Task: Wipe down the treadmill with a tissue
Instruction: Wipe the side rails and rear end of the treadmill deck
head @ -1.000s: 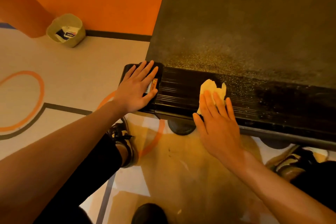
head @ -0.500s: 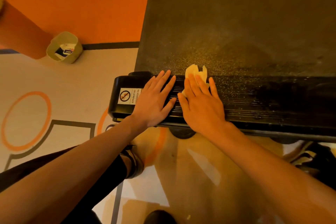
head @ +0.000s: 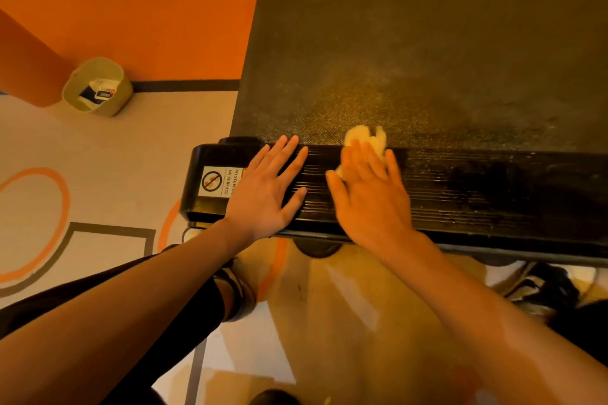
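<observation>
While the head view is looking down on the near end of the treadmill (head: 427, 43), the right hand (head: 370, 200) is lying flat, fingers straight and close together, pressing a crumpled tissue (head: 366, 139) onto the ribbed end cover (head: 487, 187) at the belt's edge. The left hand (head: 265, 189) is resting just to its left, fingers spread, gripping nothing, partly covering a warning sticker (head: 214, 181). A small bin (head: 98, 89) is sitting far left by the orange wall (head: 148, 10).
</observation>
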`<act>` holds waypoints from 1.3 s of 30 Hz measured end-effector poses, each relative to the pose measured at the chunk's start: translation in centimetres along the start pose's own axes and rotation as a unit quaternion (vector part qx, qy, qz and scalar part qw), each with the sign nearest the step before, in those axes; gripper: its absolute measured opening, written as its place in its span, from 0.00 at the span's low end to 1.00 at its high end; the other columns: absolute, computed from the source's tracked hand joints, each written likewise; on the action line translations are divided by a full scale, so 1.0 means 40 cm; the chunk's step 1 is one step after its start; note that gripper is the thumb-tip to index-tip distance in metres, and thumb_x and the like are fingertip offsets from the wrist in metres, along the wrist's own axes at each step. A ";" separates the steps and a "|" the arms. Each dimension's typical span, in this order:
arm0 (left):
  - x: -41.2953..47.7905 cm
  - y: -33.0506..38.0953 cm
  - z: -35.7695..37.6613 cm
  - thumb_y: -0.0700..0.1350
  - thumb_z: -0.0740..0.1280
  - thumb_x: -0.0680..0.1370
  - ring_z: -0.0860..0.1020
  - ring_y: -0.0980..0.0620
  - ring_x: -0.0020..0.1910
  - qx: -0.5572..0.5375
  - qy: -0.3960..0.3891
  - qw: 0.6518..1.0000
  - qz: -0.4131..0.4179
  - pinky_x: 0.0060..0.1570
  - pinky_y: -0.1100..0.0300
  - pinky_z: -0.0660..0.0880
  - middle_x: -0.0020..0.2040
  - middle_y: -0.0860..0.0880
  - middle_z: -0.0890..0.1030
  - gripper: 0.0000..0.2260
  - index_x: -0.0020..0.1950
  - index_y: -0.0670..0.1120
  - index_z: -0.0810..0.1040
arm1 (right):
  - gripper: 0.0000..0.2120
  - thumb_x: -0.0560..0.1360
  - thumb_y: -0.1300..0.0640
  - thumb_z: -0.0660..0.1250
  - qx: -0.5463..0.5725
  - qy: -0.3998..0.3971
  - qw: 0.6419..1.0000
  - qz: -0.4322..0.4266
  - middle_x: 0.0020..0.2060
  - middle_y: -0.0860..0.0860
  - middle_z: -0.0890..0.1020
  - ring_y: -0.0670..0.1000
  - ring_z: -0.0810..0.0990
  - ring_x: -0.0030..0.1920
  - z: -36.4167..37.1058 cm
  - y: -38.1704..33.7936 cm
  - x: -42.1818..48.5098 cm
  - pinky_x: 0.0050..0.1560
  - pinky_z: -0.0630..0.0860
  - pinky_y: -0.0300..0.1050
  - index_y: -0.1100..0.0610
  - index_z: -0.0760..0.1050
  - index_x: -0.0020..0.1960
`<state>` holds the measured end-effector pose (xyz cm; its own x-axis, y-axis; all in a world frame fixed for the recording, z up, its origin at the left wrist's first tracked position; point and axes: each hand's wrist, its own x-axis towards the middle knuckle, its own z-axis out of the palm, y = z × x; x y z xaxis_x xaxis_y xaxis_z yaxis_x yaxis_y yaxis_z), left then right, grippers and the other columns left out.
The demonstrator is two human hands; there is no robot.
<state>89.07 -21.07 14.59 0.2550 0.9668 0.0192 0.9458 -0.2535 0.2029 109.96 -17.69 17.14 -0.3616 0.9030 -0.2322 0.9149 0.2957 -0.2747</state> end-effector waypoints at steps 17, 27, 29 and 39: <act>-0.003 0.000 0.005 0.57 0.56 0.84 0.55 0.43 0.83 -0.023 0.029 0.999 -0.001 0.82 0.45 0.51 0.83 0.42 0.60 0.29 0.82 0.44 0.63 | 0.43 0.79 0.32 0.28 -0.008 -0.022 0.999 -0.046 0.84 0.51 0.50 0.50 0.43 0.84 0.003 -0.038 0.032 0.82 0.36 0.57 0.55 0.48 0.85; -0.003 -0.003 0.003 0.59 0.54 0.84 0.53 0.44 0.84 -0.017 0.019 1.000 0.001 0.82 0.46 0.49 0.83 0.42 0.58 0.30 0.83 0.45 0.61 | 0.47 0.77 0.28 0.29 0.015 -0.007 0.998 0.054 0.84 0.53 0.48 0.51 0.41 0.84 -0.028 0.050 -0.013 0.82 0.36 0.55 0.58 0.46 0.85; -0.002 -0.001 0.004 0.59 0.54 0.84 0.53 0.44 0.84 -0.024 0.018 1.000 0.004 0.82 0.46 0.48 0.83 0.43 0.59 0.30 0.83 0.45 0.61 | 0.45 0.78 0.30 0.31 0.011 -0.021 1.000 0.003 0.84 0.52 0.49 0.50 0.42 0.84 -0.012 -0.011 0.018 0.82 0.37 0.56 0.57 0.46 0.85; -0.002 0.002 0.003 0.59 0.53 0.84 0.54 0.44 0.83 -0.021 0.023 0.999 0.001 0.82 0.45 0.49 0.83 0.42 0.59 0.30 0.83 0.44 0.62 | 0.52 0.74 0.25 0.28 -0.014 0.008 0.993 0.114 0.84 0.53 0.50 0.51 0.43 0.84 -0.055 0.203 -0.064 0.83 0.38 0.55 0.58 0.47 0.85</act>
<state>89.14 -21.17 14.50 0.2463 0.9670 0.0652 0.9357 -0.2548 0.2443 118.71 -16.89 17.53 -0.1413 0.9525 -0.2696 0.9775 0.0912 -0.1901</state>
